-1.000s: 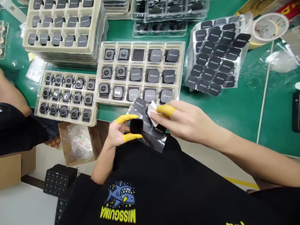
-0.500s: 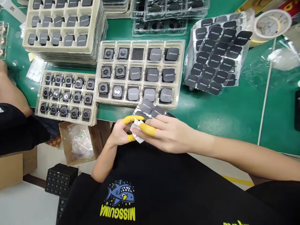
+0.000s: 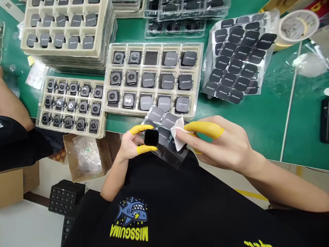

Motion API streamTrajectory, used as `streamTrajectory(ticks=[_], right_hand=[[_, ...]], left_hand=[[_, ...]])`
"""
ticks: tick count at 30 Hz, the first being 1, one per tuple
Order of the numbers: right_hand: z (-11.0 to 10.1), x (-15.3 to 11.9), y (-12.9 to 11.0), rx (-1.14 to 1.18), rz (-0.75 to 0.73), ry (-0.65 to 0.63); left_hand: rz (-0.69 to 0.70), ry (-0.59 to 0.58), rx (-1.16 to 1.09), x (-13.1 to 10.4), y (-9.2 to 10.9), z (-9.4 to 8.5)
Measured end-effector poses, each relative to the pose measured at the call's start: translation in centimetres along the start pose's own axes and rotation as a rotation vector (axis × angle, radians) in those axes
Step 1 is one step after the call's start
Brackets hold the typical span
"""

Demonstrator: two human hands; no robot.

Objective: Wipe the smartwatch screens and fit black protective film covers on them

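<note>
Between its yellow-covered thumb and finger, my left hand (image 3: 132,142) grips a black square watch body (image 3: 151,138), dark glass side up. To its right my right hand (image 3: 221,142) pinches a folded white cloth (image 3: 179,133), apart from the watch. Beneath both lies a clear sheet of dark labels (image 3: 163,134) at the table edge; what supports it is hidden. Just beyond, a beige tray (image 3: 153,112) has watch bodies at its left and label-covered squares at its right. One compartment in the back row shows only a dark base.
A smaller tray of watches (image 3: 70,105) and a tall tray stack (image 3: 64,51) stand left. Label sheets (image 3: 235,65) and a tape roll (image 3: 299,29) lie right. Another person's arm (image 3: 14,99) is at far left, above an open carton (image 3: 86,157).
My right hand has moved right with the cloth, away from my left hand. The watch's dark face and more of the label sheet now show.
</note>
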State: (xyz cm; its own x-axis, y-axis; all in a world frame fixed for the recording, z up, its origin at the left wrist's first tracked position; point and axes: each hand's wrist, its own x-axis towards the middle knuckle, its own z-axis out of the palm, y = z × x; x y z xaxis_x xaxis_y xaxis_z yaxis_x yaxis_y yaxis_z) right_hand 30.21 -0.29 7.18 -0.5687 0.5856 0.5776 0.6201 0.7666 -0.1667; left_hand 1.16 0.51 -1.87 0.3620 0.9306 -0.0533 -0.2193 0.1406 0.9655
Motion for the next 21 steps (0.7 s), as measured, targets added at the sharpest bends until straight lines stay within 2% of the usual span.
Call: streamTrajectory(ticks=[4,8,11,14,17,21], right_hand=[[0.6,1.2,-0.7,0.042,-0.091,-0.039],[2.2,2.3,-1.3,0.083,-0.208,-0.078],[3.4,2.8,-0.9,0.035,-0.226,-0.065],[3.3,2.7,0.0,-0.043,-0.179,-0.08],[2.1,1.8,0.8,-0.122,-0.088,-0.09],[0.3,0.2,1.0,-0.167,0.096,-0.005]], left_hand=[[0.046,-0.012,0.011,0.0,0.2,0.2],[0.081,-0.046,0.049,-0.2,0.0,0.3],[0.083,-0.047,0.061,-0.3,-0.3,0.3],[0.065,-0.008,0.071,-0.1,-0.3,0.4],[0.053,0.028,0.096,0.0,0.0,0.3],[0.036,0.03,0.091,0.0,0.1,0.0]])
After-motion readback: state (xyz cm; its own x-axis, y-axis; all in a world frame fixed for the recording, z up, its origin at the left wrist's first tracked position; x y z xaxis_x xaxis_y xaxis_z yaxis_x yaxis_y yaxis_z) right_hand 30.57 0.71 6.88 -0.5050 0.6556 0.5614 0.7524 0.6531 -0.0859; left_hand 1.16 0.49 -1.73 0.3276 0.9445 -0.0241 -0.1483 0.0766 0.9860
